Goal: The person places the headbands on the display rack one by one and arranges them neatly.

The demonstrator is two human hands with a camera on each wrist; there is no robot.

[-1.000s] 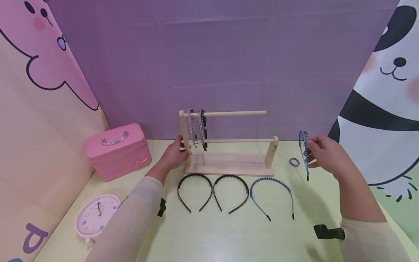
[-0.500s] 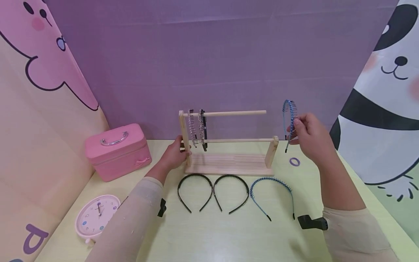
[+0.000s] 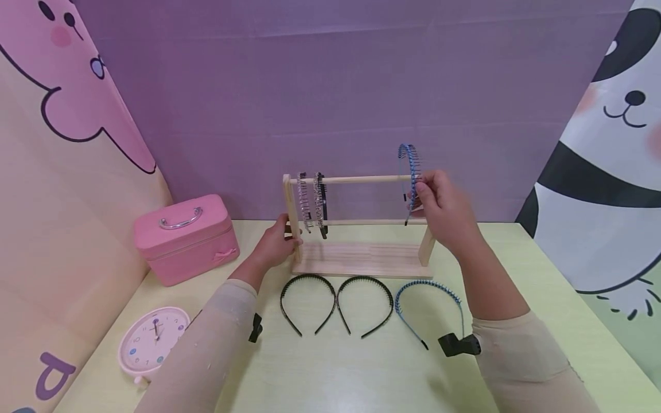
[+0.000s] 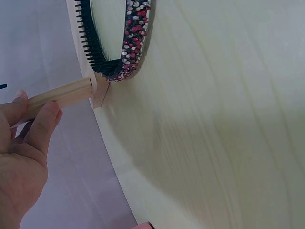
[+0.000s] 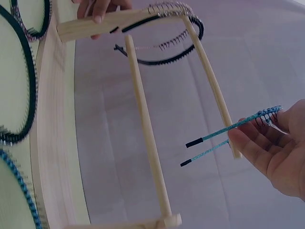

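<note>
My left hand (image 3: 275,245) grips the left post (image 4: 66,98) of a wooden display rack (image 3: 361,259). With my right hand (image 3: 448,212) I pinch a blue toothed headband (image 3: 413,163) at the free right end of the rack's upper rod (image 3: 366,179). Its two black-tipped ends straddle that rod in the right wrist view. Further left on the upper rod hang a pinkish headband (image 3: 303,198) and a dark, glittery pair (image 3: 320,201). On the table in front lie two black headbands (image 3: 308,276) and another blue headband (image 3: 428,282), partly covered by my right wrist camera.
A pink case (image 3: 183,241) with a silver handle stands at the back left. Nearer on the left lies a pink clock (image 3: 155,341). The rack's lower rod (image 3: 372,222) spans both posts. A purple cloth (image 3: 351,97) hangs behind.
My right hand has lifted the blue headband and brought it left from beside the rack to the upper rod's end. A purple ring on the table is now hidden. My left hand stays put.
</note>
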